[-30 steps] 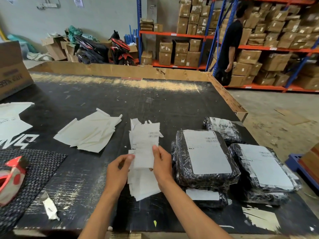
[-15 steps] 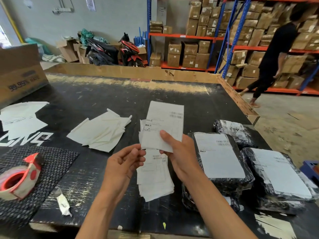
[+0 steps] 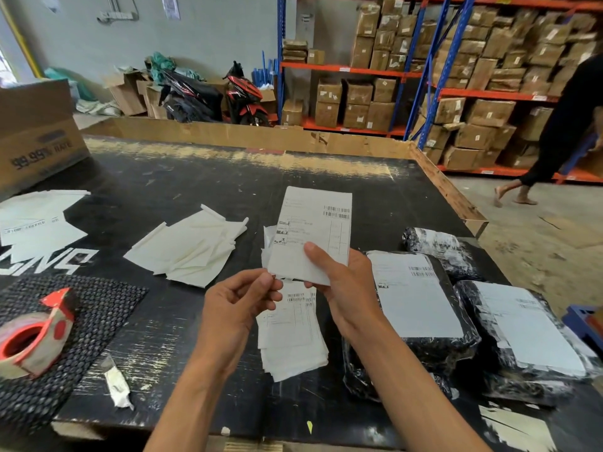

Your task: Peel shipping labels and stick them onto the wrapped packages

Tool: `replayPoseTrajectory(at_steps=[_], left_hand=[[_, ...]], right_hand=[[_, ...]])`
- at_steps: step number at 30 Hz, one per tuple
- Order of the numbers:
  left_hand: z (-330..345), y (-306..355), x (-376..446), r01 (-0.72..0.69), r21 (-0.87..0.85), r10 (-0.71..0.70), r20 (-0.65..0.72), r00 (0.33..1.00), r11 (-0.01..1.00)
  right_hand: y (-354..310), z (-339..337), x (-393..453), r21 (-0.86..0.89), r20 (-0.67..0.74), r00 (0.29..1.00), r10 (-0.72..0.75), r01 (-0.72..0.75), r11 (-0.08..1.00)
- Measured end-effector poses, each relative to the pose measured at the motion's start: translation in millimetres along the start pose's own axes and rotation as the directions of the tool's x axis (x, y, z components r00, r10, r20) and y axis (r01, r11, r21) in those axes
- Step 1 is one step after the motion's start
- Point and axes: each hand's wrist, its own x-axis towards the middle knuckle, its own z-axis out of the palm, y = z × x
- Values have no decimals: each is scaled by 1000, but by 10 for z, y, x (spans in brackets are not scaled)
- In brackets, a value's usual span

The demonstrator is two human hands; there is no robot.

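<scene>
My right hand (image 3: 346, 285) holds a white shipping label (image 3: 313, 223) upright above the table, thumb across its lower face. My left hand (image 3: 238, 305) pinches the label's lower left corner with curled fingers. Beneath both hands lies a stack of printed labels (image 3: 290, 334) on the black table (image 3: 195, 177). To the right sit black wrapped packages: one (image 3: 421, 308) with a white label on top, another (image 3: 525, 331) labelled too, and a smaller one (image 3: 437, 246) behind them.
A pile of peeled backing sheets (image 3: 189, 249) lies left of centre. A red tape dispenser (image 3: 36, 337) rests on a dark mesh mat at the left, a cardboard box (image 3: 39, 135) at the far left. A person (image 3: 561, 125) walks past the shelves at right.
My right hand lifted one label off the stack and raised it upright. My left hand came up to its lower left corner. The person by the shelves walked to the right.
</scene>
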Motion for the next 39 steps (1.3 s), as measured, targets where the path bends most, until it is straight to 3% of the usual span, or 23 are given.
replayPoseTrajectory(at_steps=[8, 22, 39], left_hand=[[24, 111, -25, -58, 41, 55, 74, 996, 997], [97, 114, -100, -8, 60, 7, 10, 1000, 998], [172, 99, -74, -155, 52, 147, 130, 981, 987]], right_hand=[[-8, -20, -23, -5, 30, 999, 42, -42, 999], [-48, -34, -83, -74, -22, 995, -94, 92, 993], [-37, -69, -169, -99, 71, 997, -37, 44, 994]])
